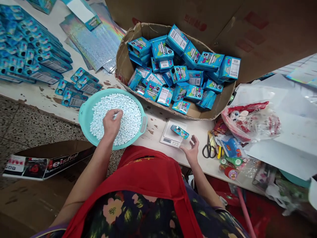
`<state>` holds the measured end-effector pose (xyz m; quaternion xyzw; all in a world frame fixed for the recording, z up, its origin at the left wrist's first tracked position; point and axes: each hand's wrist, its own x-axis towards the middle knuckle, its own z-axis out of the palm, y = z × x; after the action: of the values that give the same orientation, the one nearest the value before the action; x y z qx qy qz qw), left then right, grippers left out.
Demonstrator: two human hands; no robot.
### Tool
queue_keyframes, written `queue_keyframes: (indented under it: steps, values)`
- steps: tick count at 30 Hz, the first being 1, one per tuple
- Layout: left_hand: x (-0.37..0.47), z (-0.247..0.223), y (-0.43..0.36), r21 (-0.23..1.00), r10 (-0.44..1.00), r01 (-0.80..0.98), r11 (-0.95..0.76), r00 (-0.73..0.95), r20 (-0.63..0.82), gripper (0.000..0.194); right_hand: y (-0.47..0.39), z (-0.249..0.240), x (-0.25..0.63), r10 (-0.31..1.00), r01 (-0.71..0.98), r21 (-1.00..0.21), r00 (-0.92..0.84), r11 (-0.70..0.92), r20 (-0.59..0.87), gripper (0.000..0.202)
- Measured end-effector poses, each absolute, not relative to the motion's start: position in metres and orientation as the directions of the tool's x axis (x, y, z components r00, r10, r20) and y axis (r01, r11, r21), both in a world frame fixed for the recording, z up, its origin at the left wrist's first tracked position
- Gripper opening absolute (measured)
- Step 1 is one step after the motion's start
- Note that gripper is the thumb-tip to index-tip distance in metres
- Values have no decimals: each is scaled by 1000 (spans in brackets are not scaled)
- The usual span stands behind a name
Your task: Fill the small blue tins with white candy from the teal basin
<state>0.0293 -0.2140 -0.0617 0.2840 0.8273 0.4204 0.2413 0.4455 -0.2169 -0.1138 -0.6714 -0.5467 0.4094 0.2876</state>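
My left hand (112, 123) is over the turquoise bowl (84, 114), its fingers pinched together among small white candies (128, 114); what they hold is too small to make out. Right of the bowl, a small blue box (180, 131) rests on a white digital scale (169, 134), its round opening facing up at its left end. Beside the scale's front right corner is my right hand (192, 150), fingers apart and holding nothing.
A cardboard box (148, 96) full of blue packets stands behind the scale. Stacked blue boxes (32, 49) and shiny sheets (91, 39) lie at the left. Scissors (210, 147), plastic bags (257, 122) and small packets are at the right.
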Motion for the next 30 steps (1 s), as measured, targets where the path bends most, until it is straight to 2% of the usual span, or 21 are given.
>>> queue_keyframes:
  steps: [6, 12, 17, 18, 20, 22, 25, 28, 30]
  values:
    - [34, -62, -214, 858, 656, 230, 459, -739, -153, 12, -234, -119, 470, 958, 589, -759, 110, -277, -265, 91]
    - [38, -55, -210, 859, 653, 241, 452, -746, -134, 12, -219, -117, 460, 963, 596, -759, 105, -262, -250, 97]
    - [58, -42, -205, 861, 727, 366, 352, -687, -5, 12, -199, -113, 439, 981, 593, -785, 39, -177, -192, 94]
    - [66, -40, -204, 868, 757, 384, 317, -653, 12, 13, -195, -113, 434, 984, 592, -791, 23, -154, -174, 91]
    - [85, -37, -201, 894, 821, 365, 258, -570, -4, 12, -187, -114, 426, 989, 584, -803, -5, -118, -148, 75]
    - [106, -36, -197, 935, 871, 247, 252, -480, -108, 13, -179, -111, 417, 992, 577, -813, -31, -80, -120, 50]
    - [136, -36, -188, 939, 882, -139, 314, -323, -343, 27, -166, -93, 396, 991, 581, -810, -134, 77, -2, 32]
    - [154, -29, -175, 759, 846, -564, 325, -185, -500, 40, -155, -50, 362, 938, 548, -783, -320, 295, 130, 31]
    - [154, -19, -168, 589, 824, -751, 297, -110, -556, 40, -151, -17, 338, 900, 502, -776, -392, 381, 189, 33]
